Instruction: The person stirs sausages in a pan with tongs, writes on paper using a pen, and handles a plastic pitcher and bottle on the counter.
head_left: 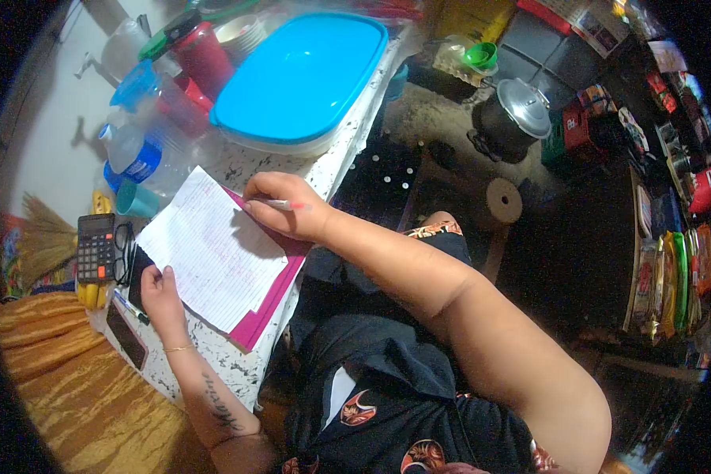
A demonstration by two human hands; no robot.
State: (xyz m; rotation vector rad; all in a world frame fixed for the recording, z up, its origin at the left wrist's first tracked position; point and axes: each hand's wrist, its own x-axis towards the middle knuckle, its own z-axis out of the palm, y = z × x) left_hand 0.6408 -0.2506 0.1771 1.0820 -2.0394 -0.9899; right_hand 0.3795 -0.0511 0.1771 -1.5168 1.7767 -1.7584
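Head view, paper [213, 245], speckled table [213, 355], lidded pot [507, 122]

Lined ppr [209, 245] on pink fldr [270, 300], pen [280, 204] tilted

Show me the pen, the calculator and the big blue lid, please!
Pen [278, 205], head view: on the pale barrel.
Calculator [96, 250], head view: on its keys.
Blue lid [302, 77], head view: on the middle of its top.
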